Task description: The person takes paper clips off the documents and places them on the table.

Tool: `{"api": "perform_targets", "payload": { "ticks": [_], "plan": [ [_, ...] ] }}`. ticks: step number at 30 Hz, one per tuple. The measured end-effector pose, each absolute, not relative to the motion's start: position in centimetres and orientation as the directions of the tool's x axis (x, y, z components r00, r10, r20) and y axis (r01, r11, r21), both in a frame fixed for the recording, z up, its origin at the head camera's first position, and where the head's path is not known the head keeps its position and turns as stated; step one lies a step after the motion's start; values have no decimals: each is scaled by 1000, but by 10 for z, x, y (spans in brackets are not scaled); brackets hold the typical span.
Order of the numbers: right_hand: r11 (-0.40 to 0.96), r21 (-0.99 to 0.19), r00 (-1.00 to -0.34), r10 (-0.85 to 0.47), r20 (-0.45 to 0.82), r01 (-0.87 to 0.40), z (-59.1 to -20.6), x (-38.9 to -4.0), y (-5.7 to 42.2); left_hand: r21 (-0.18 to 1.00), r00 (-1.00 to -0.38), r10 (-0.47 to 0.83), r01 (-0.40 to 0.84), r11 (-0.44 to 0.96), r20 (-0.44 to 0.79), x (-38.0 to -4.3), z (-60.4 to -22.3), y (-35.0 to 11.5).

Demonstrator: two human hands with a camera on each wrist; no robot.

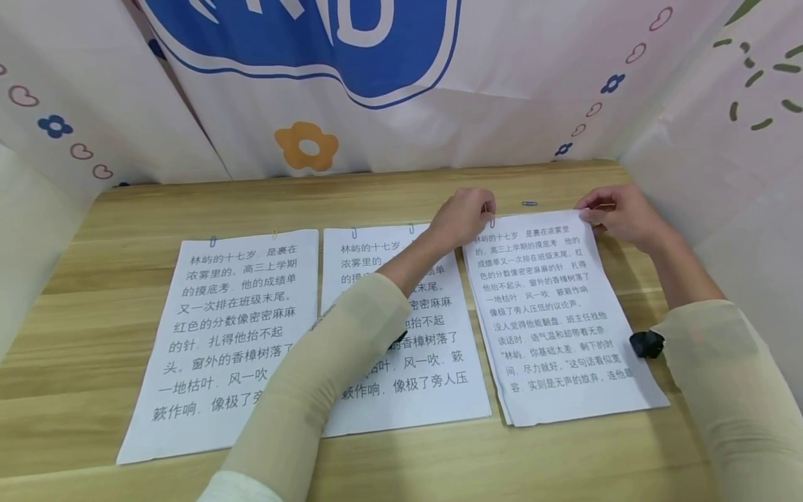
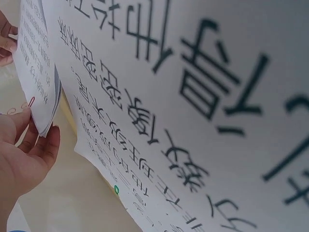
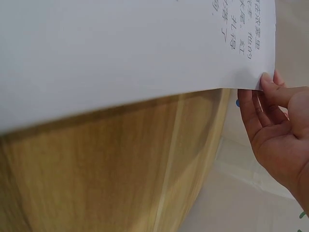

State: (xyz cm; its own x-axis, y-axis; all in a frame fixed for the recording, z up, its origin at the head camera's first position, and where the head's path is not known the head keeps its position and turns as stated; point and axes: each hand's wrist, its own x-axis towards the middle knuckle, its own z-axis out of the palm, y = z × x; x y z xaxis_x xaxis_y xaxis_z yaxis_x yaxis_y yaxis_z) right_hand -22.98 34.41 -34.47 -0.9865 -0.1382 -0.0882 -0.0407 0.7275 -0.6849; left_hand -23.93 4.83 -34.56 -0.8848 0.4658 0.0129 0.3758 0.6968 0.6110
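Note:
At the right of the table lies a stack of printed sheets (image 1: pixel 564 335), its left edges slightly fanned. My left hand (image 1: pixel 461 219) pinches its top left corner, thumb on the front and fingers behind, as the left wrist view shows. A paper clip (image 2: pixel 32 101), red in that view, sits on the top edge right by the left thumb. My right hand (image 1: pixel 624 215) pinches the top right corner between thumb and fingers; in the right wrist view that corner of the sheets (image 3: pixel 120 58) is raised off the wood. A loose paper clip (image 1: pixel 530 203) lies just beyond the top edge.
Two more printed stacks lie to the left: a middle one (image 1: pixel 414 390), partly under my left forearm, and a left one (image 1: pixel 219 335). Each has two paper clips on its top edge. A printed cloth (image 1: pixel 502 118) hangs behind the wooden table (image 1: pixel 56 362).

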Motion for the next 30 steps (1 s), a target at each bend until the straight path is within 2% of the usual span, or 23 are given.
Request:
{"api": "perform_targets", "payload": {
  "ticks": [25, 30],
  "plan": [
    [739, -674, -989, -107, -99, -12, -339, -231, 340, 596, -906, 423, 352, 722, 22, -241, -344, 49],
    [739, -674, -989, -108, -99, -13, -338, -230, 339, 629, -915, 403, 326, 706, 21, -242, -346, 49]
  ]
}}
